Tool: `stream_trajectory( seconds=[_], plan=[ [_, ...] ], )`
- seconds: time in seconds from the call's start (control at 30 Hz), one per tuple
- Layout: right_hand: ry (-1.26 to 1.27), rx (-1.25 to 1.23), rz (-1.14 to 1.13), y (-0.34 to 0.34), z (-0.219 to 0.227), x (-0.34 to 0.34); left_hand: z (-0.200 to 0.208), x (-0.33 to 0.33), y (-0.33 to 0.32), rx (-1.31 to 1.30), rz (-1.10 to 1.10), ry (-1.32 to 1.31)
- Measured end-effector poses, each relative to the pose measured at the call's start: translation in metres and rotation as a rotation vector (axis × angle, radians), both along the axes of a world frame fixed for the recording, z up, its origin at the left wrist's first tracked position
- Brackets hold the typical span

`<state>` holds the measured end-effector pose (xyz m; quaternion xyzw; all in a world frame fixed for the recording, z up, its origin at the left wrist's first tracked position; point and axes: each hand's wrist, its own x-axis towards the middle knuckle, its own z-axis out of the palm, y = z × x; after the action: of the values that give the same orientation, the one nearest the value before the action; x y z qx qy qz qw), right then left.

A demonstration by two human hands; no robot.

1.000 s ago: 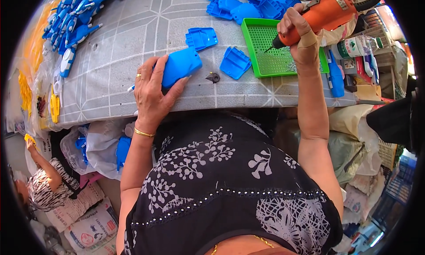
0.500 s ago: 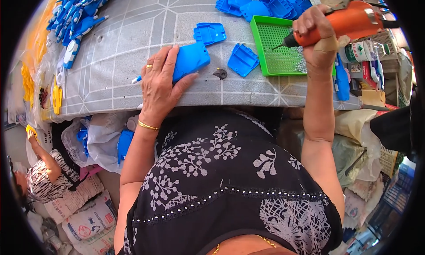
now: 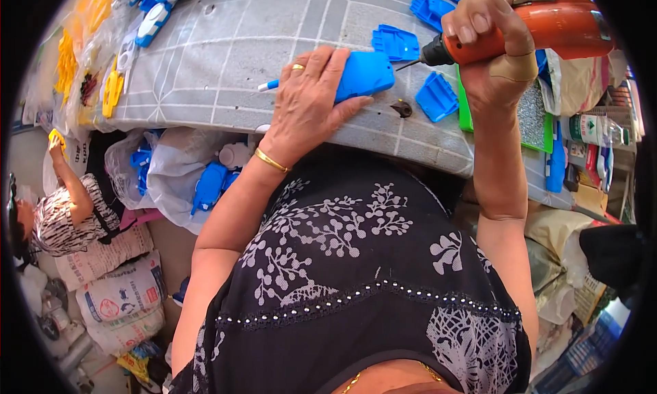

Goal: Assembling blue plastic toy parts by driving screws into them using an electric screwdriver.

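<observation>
My left hand (image 3: 311, 93) is closed over a blue plastic casing (image 3: 366, 74) on the table, its fingers across the top and the thumb along the near side. A thin blue piece with a white tip sticks out left of that hand. My right hand (image 3: 496, 48) grips an orange electric screwdriver (image 3: 564, 28) with a black nose. Its thin bit points left, close to the casing's right end; whether it touches, I cannot tell. Two loose blue shells, one behind (image 3: 395, 43) and one to the right (image 3: 436, 97), lie near the casing. A small dark pointed piece (image 3: 401, 109) sits in front.
Partly behind my right arm lies a green tray (image 3: 547, 130) with many tiny metal screws. Blue parts are heaped at the far edge. Yellow pieces (image 3: 112, 93) and plastic bags line the left side. Another person (image 3: 68, 206) is at the left, beside sacks (image 3: 123, 301).
The orange screwdriver has gone from over the green tray to the casing's right end. My left hand still holds the casing. The whole view has shifted, with the table now tilted.
</observation>
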<state>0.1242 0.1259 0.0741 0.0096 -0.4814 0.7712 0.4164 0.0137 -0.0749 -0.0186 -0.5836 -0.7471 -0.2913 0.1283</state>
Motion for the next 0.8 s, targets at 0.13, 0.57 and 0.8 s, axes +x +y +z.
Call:
stream_trajectory(
  seconds=[0.13,0.57,0.8],
  plan=[
    [0.758,-0.459,0.8,0.014,-0.033,-0.034,-0.001,-0.001,0.001,0.002,-0.001,0.01],
    [-0.008,0.005,0.153,0.021,-0.012,0.004,-0.003,-0.002,-0.002,0.009,0.014,-0.012],
    [-0.014,0.0,0.091,0.014,-0.015,0.0,-0.003,-0.002,-0.002,0.009,0.008,-0.008]
  ],
)
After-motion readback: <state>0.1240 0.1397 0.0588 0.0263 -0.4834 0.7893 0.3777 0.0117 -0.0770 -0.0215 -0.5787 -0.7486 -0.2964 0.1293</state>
